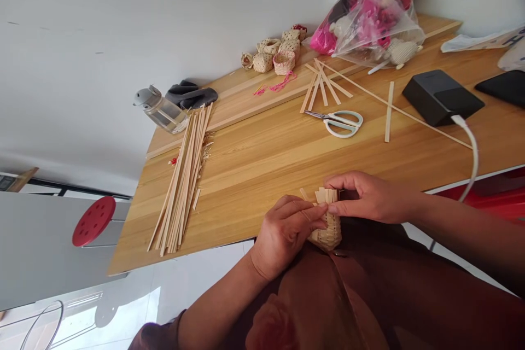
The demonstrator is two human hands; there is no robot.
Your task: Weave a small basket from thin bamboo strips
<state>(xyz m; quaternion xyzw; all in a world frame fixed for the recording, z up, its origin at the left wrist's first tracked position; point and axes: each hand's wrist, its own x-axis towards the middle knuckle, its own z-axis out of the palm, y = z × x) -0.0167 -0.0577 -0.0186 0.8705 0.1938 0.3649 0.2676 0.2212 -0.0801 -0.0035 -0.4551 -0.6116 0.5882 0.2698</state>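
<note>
A small woven basket (331, 232) of pale flat strips rests against my lap at the table's front edge, with short strip ends standing up at its rim. My left hand (287, 229) is closed around its left side, thumb and fingers pressed near the rim. On the other side, my right hand (363, 197) pinches the rim between thumb and index finger, close to the left fingertips. The fingers cover much of the basket's upper part, and its inside is hidden.
Scissors (342, 123) lie beyond my hands, beside short strips (326, 87). A bundle of long strips (180, 186) is at left, near a water bottle (159, 109). Small woven baskets (284, 62), a plastic bag (373, 24) and a black box with a cable (443, 97) stand farther back.
</note>
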